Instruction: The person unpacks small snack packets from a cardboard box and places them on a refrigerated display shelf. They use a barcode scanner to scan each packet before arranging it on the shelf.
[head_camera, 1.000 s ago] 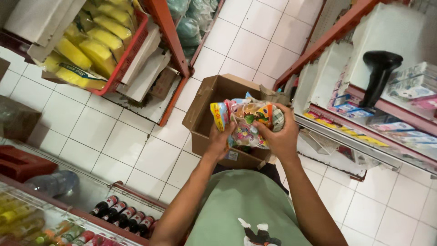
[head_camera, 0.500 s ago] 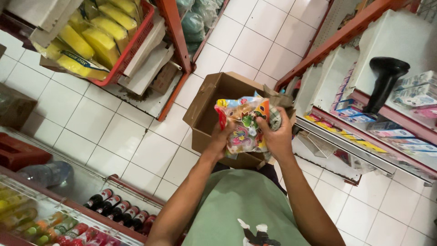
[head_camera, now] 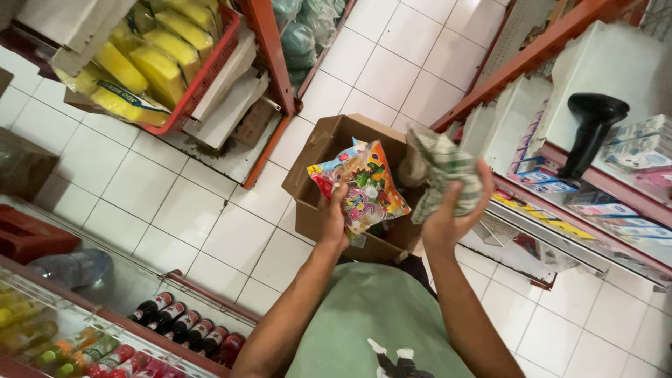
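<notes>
My left hand (head_camera: 334,222) grips a colourful cartoon-printed snack packet (head_camera: 360,183) by its lower edge, over an open brown cardboard box (head_camera: 315,164) on the tiled floor. My right hand (head_camera: 448,213) holds a green-and-white checked packet (head_camera: 442,166), lifted to the right of the colourful one and just apart from it. Both hands are in front of my green shirt.
A red basket of yellow packets (head_camera: 150,66) sits on an orange shelf rack at upper left. Shelves with boxed goods and a black handheld scanner (head_camera: 588,129) stand on the right. Dark bottles (head_camera: 185,329) line a display at lower left.
Both hands held the packets together as one bunch before. Now my right hand has pulled the checked packet away to the right, and my left hand keeps the colourful one.
</notes>
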